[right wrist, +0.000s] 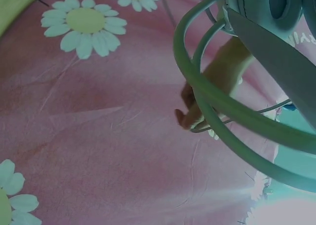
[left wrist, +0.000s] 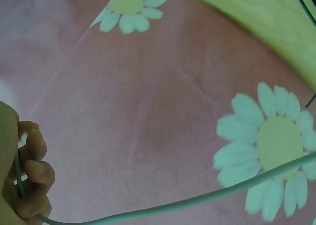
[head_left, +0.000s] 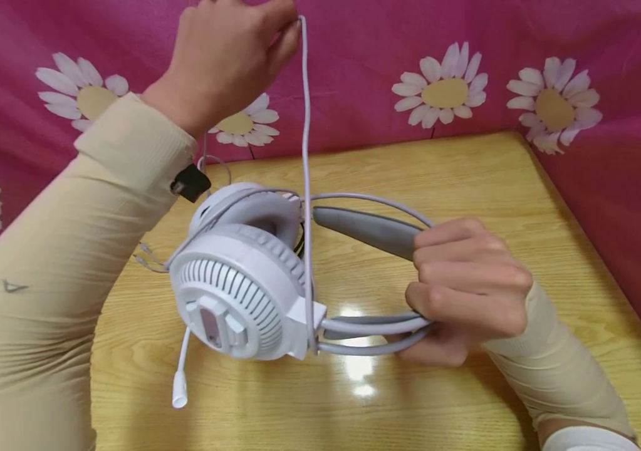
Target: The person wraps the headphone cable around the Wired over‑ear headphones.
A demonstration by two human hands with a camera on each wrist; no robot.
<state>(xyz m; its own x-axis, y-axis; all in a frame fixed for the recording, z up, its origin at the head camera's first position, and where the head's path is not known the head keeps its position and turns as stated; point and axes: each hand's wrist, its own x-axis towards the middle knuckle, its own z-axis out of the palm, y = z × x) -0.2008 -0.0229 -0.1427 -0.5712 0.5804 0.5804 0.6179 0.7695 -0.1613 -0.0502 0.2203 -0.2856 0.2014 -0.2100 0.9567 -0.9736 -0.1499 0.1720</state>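
Note:
My right hand [head_left: 469, 288] grips the headband of a white headset [head_left: 241, 294] with grey padding [head_left: 365, 228], holding it over the table with the ear cups toward the left. A thin microphone boom [head_left: 180, 379] points down from the near ear cup. Up at the top of the head view, my left hand [head_left: 230, 59] pinches the headset's pale cable [head_left: 306, 125], which runs down taut across the ear cups. In the left wrist view the fingers of the left hand [left wrist: 29, 170] curl round the cable [left wrist: 187, 201]. The right wrist view shows the headband's tubes [right wrist: 222, 99] close up.
A wood-grain table [head_left: 523, 207] lies beneath the headset. Behind it and at the right hangs a pink cloth [head_left: 354, 75] with white daisies. Loose cable ends [head_left: 142, 257] dangle left of the ear cups.

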